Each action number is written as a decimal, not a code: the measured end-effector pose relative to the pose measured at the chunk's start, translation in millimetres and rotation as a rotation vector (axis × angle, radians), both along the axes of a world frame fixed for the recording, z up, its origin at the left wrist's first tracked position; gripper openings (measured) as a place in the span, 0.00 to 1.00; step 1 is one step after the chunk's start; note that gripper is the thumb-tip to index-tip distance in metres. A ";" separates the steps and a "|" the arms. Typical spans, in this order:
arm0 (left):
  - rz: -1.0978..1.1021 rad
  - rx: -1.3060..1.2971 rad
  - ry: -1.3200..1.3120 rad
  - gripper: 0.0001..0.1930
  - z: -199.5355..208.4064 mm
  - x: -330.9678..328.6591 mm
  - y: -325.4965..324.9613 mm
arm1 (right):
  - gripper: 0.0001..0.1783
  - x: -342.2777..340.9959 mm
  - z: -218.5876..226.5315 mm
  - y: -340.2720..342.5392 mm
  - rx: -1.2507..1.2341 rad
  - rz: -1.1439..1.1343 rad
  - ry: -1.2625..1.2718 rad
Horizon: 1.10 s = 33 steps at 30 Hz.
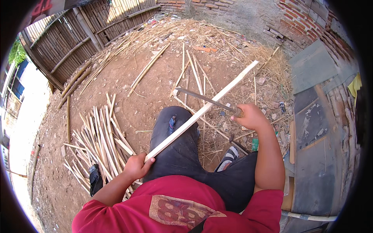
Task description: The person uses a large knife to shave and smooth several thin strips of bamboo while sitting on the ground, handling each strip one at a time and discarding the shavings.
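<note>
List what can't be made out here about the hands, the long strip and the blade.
- Left hand, head view: its fingers wrap the pale bamboo strip, hiding the strip's near end.
- Right hand: its closed fist covers the handle of the long knife.
- Where blade meets strip: too small to tell whether it touches or cuts.
- Split strips on the ground: partly hidden behind the left forearm.

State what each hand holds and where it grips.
The left hand grips the near end of a long bamboo strip. The right hand grips the handle of a long knife.
</note>
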<state>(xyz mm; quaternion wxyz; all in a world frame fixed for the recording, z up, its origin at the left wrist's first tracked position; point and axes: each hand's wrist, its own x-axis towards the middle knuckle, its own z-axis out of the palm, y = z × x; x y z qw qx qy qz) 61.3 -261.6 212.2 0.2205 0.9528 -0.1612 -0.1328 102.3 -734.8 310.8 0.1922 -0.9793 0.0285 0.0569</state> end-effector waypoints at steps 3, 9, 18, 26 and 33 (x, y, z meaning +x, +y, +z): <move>0.005 0.032 0.008 0.29 4.2 0.8 0.4 | 0.31 3.8 7.7 17.8 -0.108 0.156 0.039; 0.027 -0.012 -0.077 0.29 7.5 2.1 -17.5 | 0.33 12.2 -23.3 -50.1 0.188 -0.243 -0.163; 0.035 0.022 -0.070 0.28 9.6 -4.3 -18.0 | 0.26 8.6 -20.0 19.0 -0.159 0.288 -0.022; 0.046 -0.002 -0.100 0.28 2.8 2.1 -21.3 | 0.26 14.8 -36.3 -42.1 0.166 -0.187 -0.179; 0.017 0.035 -0.117 0.28 -0.8 4.6 -12.6 | 0.26 10.7 -13.1 17.1 -0.096 0.220 0.012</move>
